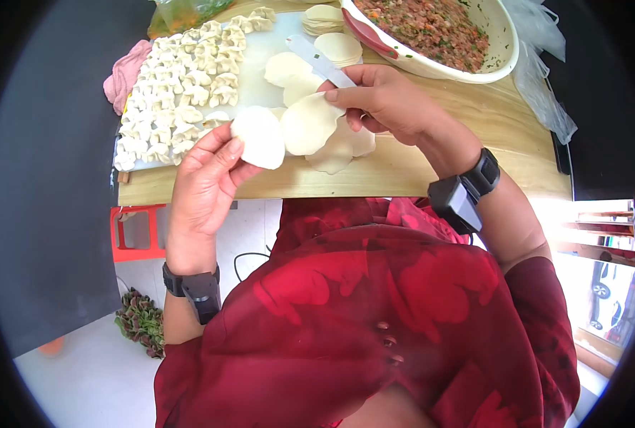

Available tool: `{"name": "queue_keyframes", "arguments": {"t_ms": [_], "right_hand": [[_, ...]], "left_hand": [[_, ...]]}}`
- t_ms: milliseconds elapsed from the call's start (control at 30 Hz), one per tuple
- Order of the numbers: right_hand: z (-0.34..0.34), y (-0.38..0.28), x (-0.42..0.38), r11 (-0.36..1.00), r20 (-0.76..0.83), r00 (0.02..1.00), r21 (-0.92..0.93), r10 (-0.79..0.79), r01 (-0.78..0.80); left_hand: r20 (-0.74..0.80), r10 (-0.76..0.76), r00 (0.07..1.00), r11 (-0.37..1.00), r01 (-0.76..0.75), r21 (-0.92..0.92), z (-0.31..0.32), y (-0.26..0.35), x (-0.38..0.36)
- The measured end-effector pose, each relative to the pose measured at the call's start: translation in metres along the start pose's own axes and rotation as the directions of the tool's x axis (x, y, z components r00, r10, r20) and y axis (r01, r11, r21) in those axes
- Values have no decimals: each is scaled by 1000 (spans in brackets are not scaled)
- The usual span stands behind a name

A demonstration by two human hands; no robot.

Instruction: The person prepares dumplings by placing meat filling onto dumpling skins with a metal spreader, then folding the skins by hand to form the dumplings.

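Note:
Between thumb and fingers, my left hand [214,165] pinches a round white dough wrapper [259,138]. My right hand [376,103] holds a flat spatula [319,61] against its palm and pinches a second wrapper [310,125] by its upper right edge. The two wrappers are side by side, close together. Below and behind them, loose wrappers [335,150] lie overlapping near the table's front edge, and more [289,69] lie on the white board [262,43]. Rows of folded dumplings [189,78] cover the board's left part.
A white bowl [504,60] of meat filling [432,28] stands at the back right of the wooden table [467,100], with plastic bags [542,93] beside it. Stacked wrappers [339,48] are left of the bowl. A pink cloth [125,75] touches the board's left edge.

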State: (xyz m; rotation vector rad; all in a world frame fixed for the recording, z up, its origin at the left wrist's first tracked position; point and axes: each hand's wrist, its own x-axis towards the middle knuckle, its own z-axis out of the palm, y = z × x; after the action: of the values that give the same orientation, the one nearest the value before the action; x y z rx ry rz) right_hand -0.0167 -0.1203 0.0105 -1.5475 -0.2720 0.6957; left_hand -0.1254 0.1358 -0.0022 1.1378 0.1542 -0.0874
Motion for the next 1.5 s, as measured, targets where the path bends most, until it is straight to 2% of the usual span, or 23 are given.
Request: {"name": "queue_keyframes", "arguments": {"t_ms": [67, 133, 167, 233, 267, 367, 433, 533, 633, 767, 833, 933, 1067, 1133, 1200, 1333, 1400, 1500], "right_hand": [[0, 9, 6, 997, -35, 999, -72, 12, -14], [2, 13, 6, 898, -202, 952, -420, -231, 129], [5, 11, 4, 897, -199, 953, -423, -231, 129], [14, 1, -5, 936, -99, 975, -315, -200, 160], [16, -8, -9, 951, 6, 992, -281, -130, 126], [25, -16, -12, 965, 43, 994, -236, -105, 112], [24, -14, -11, 978, 11, 995, -181, -102, 102], [23, -7, -9, 988, -18, 996, -128, -90, 87], [24, -4, -11, 985, -27, 989, -99, -142, 139], [20, -6, -14, 995, -32, 995, -51, -93, 92], [16, -3, -14, 995, -21, 995, -34, -96, 95], [13, 1, -14, 999, -11, 999, 10, -54, 54], [9, 10, -12, 994, -11, 997, 81, -74, 74], [4, 13, -13, 991, -11, 997, 111, -73, 74], [-1, 15, -14, 976, -1, 1000, 214, -31, 30], [0, 19, -15, 974, 34, 999, 226, 2, -9], [1, 22, -13, 942, 52, 999, 336, 8, -25], [3, 16, -17, 949, 37, 998, 311, 43, -53]], "left_hand": [[39, -10, 999, 1000, 10, -17, 4, 0, 1], [53, -24, 998, 999, 23, 22, 11, 0, 1], [51, -22, 998, 1000, 21, 20, 15, -2, 3], [47, -4, 999, 996, 0, 89, 24, -5, 9], [52, -7, 999, 996, 3, 88, 29, -6, 13], [77, 12, 997, 983, -26, 179, 44, -6, 22], [137, 101, 985, 939, -140, 315, 50, -5, 25], [152, 148, 977, 900, -197, 389, 55, -6, 29], [149, 167, 975, 862, -218, 457, 57, -8, 29], [156, 139, 978, 887, -193, 420, 55, -9, 30], [131, 80, 988, 941, -118, 317, 54, -10, 30], [129, 54, 990, 963, -86, 255, 54, -11, 30], [100, 52, 994, 962, -77, 262, 51, -12, 31], [66, 73, 995, 979, -84, 188, 50, -12, 31], [78, 62, 995, 981, -75, 182, 44, -14, 32], [113, 23, 993, 988, -41, 151, 46, -19, 33], [97, 29, 995, 989, -42, 144, 52, -18, 33], [84, 43, 996, 982, -58, 182, 55, -16, 33]]}}
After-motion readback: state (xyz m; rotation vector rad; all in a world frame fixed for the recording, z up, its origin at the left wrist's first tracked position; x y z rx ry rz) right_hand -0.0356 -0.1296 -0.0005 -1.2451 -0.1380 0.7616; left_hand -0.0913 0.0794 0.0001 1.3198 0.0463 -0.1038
